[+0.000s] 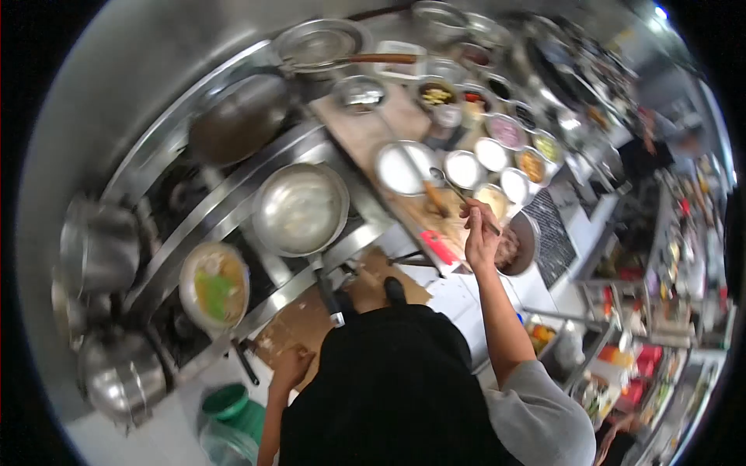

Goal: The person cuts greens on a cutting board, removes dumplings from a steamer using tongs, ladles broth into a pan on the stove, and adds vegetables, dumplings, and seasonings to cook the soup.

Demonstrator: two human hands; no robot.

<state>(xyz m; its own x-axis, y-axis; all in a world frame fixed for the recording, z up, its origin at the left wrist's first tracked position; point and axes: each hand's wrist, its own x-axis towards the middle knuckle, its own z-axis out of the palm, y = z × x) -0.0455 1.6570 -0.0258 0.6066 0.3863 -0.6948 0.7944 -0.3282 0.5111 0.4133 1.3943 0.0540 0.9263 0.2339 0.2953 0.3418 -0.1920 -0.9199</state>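
Note:
My right hand (481,234) is closed around the handle of a small metal spoon (452,186). The spoon's bowl end points toward several small bowls of white powder or similar, one of them a white-filled bowl (463,169). Below the hand stands a metal pot (531,241) with pinkish-brown contents. My left hand (291,366) hangs low by my side with its fingers curled in, and nothing shows in it. Nearest to it are the black handles of a frying pan (299,208) and of a pan of orange broth with something green (215,289), both on the stove.
A dark wok (239,120) and steel pots (101,245) stand along the stove's back. On the board (365,128) lie a ladle (360,93) and a wooden-handled tool (435,199). A strainer (322,45) is beyond. A green bin (233,408) sits on the floor; another person's hand shows at far right.

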